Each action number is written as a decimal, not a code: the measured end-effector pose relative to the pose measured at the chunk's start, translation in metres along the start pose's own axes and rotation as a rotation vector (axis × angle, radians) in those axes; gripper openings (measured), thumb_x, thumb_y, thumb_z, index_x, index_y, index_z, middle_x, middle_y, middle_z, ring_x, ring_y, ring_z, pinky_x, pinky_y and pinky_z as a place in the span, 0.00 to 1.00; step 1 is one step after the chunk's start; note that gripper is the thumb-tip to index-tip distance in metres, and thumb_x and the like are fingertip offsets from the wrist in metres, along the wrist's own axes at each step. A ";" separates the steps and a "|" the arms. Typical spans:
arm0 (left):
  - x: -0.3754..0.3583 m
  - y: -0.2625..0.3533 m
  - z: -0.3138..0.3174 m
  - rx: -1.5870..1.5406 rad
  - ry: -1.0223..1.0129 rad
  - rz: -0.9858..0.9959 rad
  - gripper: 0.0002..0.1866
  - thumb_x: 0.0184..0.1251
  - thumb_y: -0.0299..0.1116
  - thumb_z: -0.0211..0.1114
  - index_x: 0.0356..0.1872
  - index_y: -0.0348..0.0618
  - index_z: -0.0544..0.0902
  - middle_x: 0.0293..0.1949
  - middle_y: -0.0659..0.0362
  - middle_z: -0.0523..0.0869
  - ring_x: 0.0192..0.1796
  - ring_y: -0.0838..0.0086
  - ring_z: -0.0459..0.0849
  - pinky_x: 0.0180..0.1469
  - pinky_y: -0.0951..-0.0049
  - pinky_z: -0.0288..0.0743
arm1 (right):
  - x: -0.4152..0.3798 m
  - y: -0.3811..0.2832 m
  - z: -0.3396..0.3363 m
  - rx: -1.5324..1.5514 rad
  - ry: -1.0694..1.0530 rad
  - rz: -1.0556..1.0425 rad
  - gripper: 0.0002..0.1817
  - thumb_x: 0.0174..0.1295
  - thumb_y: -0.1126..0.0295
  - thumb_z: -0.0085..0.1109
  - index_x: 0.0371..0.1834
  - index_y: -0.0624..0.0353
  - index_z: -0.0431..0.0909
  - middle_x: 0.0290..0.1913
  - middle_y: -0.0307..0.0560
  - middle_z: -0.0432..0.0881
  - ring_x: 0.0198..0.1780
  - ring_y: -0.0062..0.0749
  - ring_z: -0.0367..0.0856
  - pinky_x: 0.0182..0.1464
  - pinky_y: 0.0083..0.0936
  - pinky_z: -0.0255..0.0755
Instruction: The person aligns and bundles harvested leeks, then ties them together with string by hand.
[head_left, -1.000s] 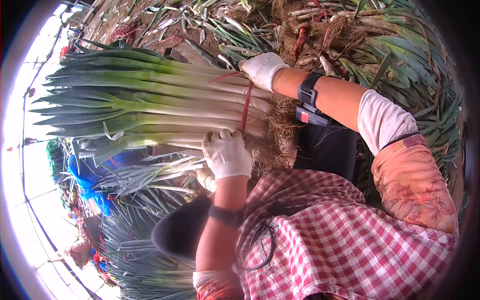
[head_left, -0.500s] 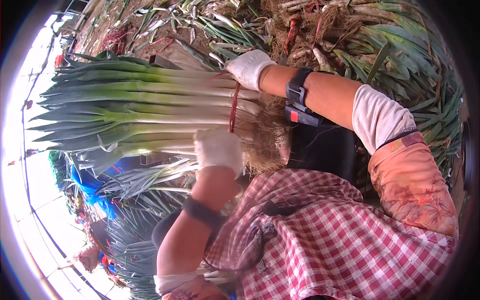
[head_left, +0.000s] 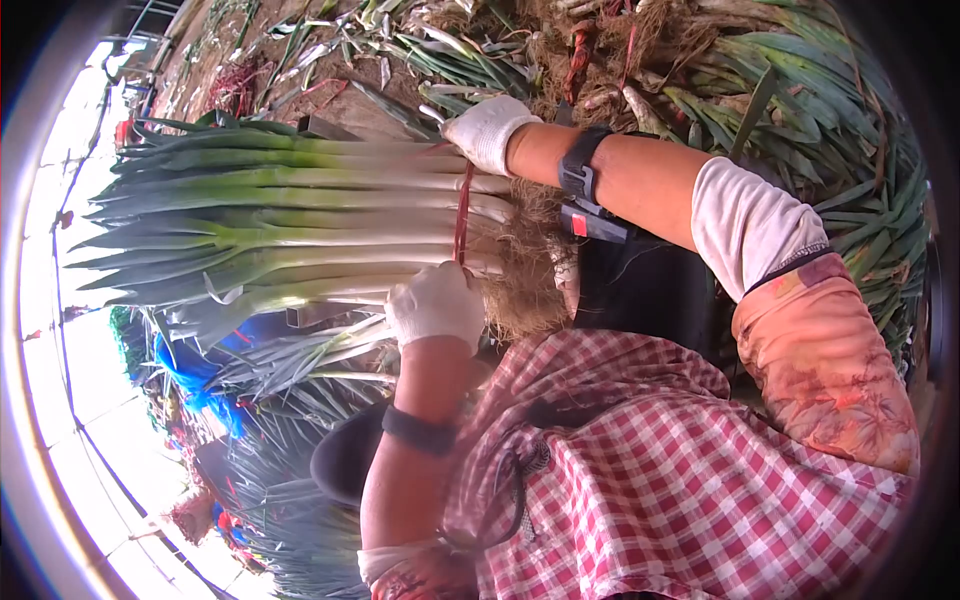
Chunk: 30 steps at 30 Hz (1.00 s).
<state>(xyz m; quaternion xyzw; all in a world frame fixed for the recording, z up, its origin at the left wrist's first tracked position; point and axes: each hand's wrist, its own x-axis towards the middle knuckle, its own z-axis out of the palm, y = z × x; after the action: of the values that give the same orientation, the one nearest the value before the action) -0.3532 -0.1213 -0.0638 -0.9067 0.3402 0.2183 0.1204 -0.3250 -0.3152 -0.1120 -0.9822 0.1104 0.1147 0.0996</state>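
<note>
A bundle of leeks (head_left: 330, 225) lies crosswise, green tops to the left and roots (head_left: 535, 270) to the right. Around its white stalks, near the roots, runs a red tie (head_left: 463, 215). My right hand (head_left: 488, 133), in a white glove, is closed at the tie's upper end, against the bundle's far edge. At the near edge my left hand (head_left: 437, 303), also gloved, is closed where the tie's lower end meets its fingers. The fingertips of both hands are partly hidden.
Loose leeks (head_left: 790, 110) with roots are piled at the upper right. More leeks (head_left: 290, 480) lie at the lower left, near blue plastic (head_left: 195, 375). A metal bar (head_left: 310, 316) shows under the bundle. Leaf scraps (head_left: 385, 70) litter the ground beyond.
My left hand, blurred before, is now steadier at the tie's lower end, and its forearm has swung right. My right hand stays at the upper end. The whole view has shifted slightly.
</note>
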 end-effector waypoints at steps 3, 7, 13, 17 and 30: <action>-0.009 0.002 -0.026 -0.369 -0.089 0.103 0.18 0.63 0.44 0.50 0.35 0.40 0.81 0.33 0.44 0.83 0.41 0.51 0.81 0.46 0.57 0.72 | 0.004 0.002 0.006 0.009 0.042 0.011 0.12 0.56 0.72 0.52 0.43 0.53 0.80 0.43 0.50 0.83 0.45 0.46 0.82 0.44 0.39 0.76; -0.010 -0.008 -0.047 -0.525 0.152 0.001 0.19 0.62 0.47 0.52 0.32 0.39 0.80 0.30 0.42 0.82 0.38 0.49 0.81 0.43 0.57 0.72 | 0.000 0.001 0.002 0.000 0.019 -0.020 0.13 0.56 0.72 0.50 0.43 0.53 0.80 0.43 0.50 0.83 0.45 0.46 0.82 0.44 0.39 0.76; -0.014 -0.023 0.004 -0.274 0.080 -0.068 0.21 0.55 0.50 0.61 0.42 0.44 0.76 0.44 0.50 0.79 0.44 0.52 0.80 0.44 0.57 0.73 | 0.002 0.002 0.002 0.008 0.001 -0.019 0.13 0.56 0.72 0.51 0.43 0.54 0.80 0.43 0.51 0.83 0.45 0.45 0.82 0.43 0.39 0.76; -0.006 -0.028 0.034 -0.401 0.098 -0.073 0.18 0.59 0.45 0.59 0.45 0.45 0.76 0.43 0.49 0.79 0.43 0.53 0.80 0.44 0.58 0.73 | 0.005 0.001 0.004 -0.013 -0.010 0.003 0.13 0.56 0.73 0.52 0.44 0.54 0.80 0.43 0.52 0.82 0.45 0.45 0.82 0.43 0.38 0.76; 0.008 -0.016 0.064 -0.945 0.384 -0.221 0.07 0.57 0.31 0.62 0.33 0.38 0.77 0.30 0.51 0.84 0.31 0.60 0.83 0.35 0.65 0.75 | 0.005 0.003 0.012 -0.094 0.106 -0.027 0.10 0.58 0.64 0.52 0.41 0.50 0.78 0.34 0.48 0.83 0.39 0.45 0.82 0.39 0.40 0.75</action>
<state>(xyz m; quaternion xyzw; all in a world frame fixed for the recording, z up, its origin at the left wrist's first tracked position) -0.3566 -0.0904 -0.1228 -0.9163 0.1229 0.1638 -0.3442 -0.3231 -0.3161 -0.1249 -0.9919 0.0967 0.0660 0.0490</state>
